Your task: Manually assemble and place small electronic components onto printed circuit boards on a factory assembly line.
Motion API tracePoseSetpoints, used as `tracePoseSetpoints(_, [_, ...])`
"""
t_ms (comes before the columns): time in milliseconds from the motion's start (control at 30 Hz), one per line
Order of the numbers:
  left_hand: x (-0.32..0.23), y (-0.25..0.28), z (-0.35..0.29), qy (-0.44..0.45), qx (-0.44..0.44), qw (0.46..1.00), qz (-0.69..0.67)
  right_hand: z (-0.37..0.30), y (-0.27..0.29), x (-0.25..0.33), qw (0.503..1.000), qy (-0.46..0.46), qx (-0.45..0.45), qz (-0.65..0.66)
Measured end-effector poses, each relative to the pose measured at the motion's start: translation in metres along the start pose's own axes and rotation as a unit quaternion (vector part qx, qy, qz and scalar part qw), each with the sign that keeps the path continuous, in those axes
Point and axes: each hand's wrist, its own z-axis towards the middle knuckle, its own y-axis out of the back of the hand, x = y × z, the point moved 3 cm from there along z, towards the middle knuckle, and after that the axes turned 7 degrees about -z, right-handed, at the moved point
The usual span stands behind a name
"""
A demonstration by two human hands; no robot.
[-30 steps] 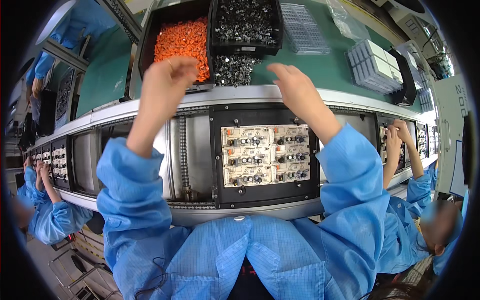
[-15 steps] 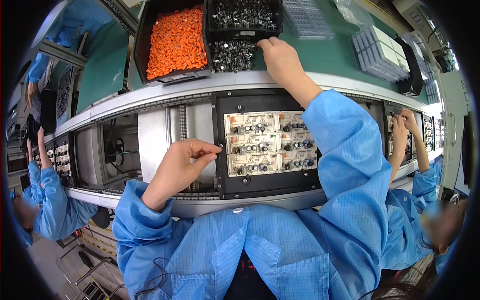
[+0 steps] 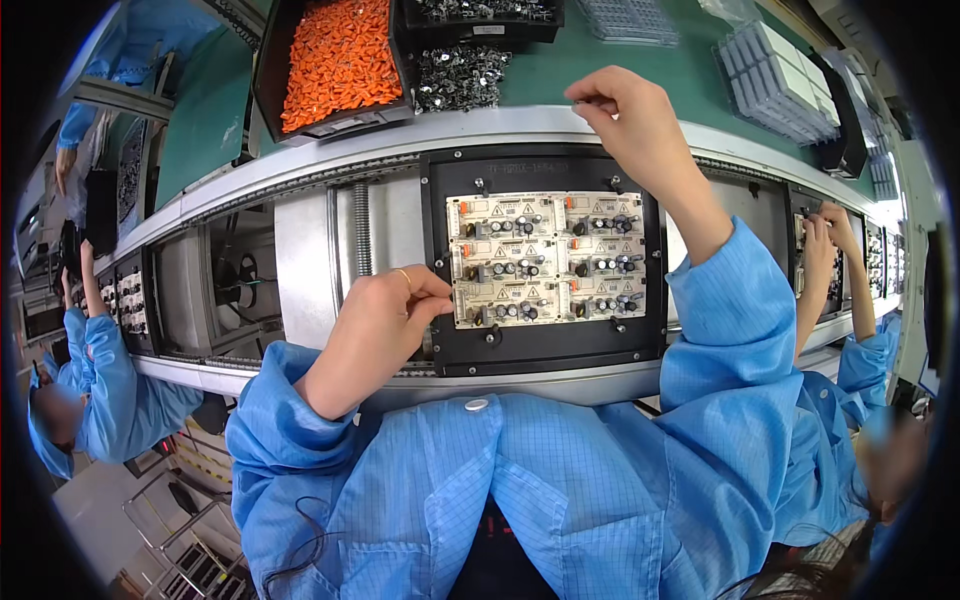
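Note:
Thumb and forefinger of my left hand (image 3: 375, 330) are pinched together at the left edge of the circuit boards (image 3: 507, 300). Whatever those fingers hold is too small and hidden to make out. Above the far edge of the black frame (image 3: 545, 352), my right hand (image 3: 640, 125) is raised over the metal rail, fingertips closed. A small dark part (image 3: 582, 103) seems to show between them. The pale boards sit in rows in the frame, carrying black cylindrical components and orange pieces. Beyond lies a pile of small dark metal parts (image 3: 460, 80), left of my right hand.
A black bin of orange parts (image 3: 340, 65) stands at the far left, beside a bin of dark metal parts (image 3: 485, 12). Clear plastic trays (image 3: 628, 20) and stacked white blocks (image 3: 780, 85) rest on the green bench. Co-workers sit left (image 3: 110, 400) and right (image 3: 820, 440) along the conveyor.
My right hand has come away from the dark metal parts, moving right and nearer. My left hand has shifted slightly right, onto the boards' left edge. The view has shifted a little.

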Motion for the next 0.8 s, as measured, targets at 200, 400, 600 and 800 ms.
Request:
tracePoseSetpoints(200, [-0.014, -0.017, 0.001, -0.163, -0.039, 0.978, 0.128, 0.001, -0.015, -0.013, 0.996, 0.072, -0.026, -0.053])
tracePoseSetpoints(400, [-0.009, -0.023, 0.0, -0.159, -0.081, 0.975, 0.132, 0.018, -0.027, -0.005, 0.996, 0.084, 0.002, -0.005])
tracePoseSetpoints(600, [-0.008, -0.033, 0.0, -0.148, -0.081, 0.98, 0.103, 0.025, -0.039, -0.005, 0.998, 0.062, 0.011, 0.006])
tracePoseSetpoints(800, [-0.012, -0.037, 0.004, -0.175, -0.056, 0.965, 0.189, 0.028, -0.048, -0.012, 0.997, 0.073, 0.004, 0.001])
